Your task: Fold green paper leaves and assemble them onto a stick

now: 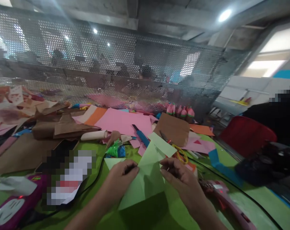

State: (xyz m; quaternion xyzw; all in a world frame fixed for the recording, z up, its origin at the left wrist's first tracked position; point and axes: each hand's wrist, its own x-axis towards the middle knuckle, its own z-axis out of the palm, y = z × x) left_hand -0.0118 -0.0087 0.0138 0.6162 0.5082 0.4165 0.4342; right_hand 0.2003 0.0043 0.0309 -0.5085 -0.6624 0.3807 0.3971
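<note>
A folded sheet of light green paper [147, 182] is held up between my two hands, above the green tabletop. My left hand [122, 177] pinches its left edge between thumb and fingers. At the paper's right side, my right hand [179, 175] grips the other edge with thumb and curled fingers. Beyond the paper's upper part lies a blue utility knife [142, 135] with its blade out. A pair of yellow-handled scissors [182, 155] sits just past my right hand, partly hidden. To its right rests a pink glue gun [227, 195].
Pink sheets [123, 120], brown paper [172, 127] and an orange strip [202, 129] lie toward the back. A purple device [18, 204] and a black cable [98, 174] are at left. A perforated metal screen [111, 73] stands behind; a red chair [247, 134] is right.
</note>
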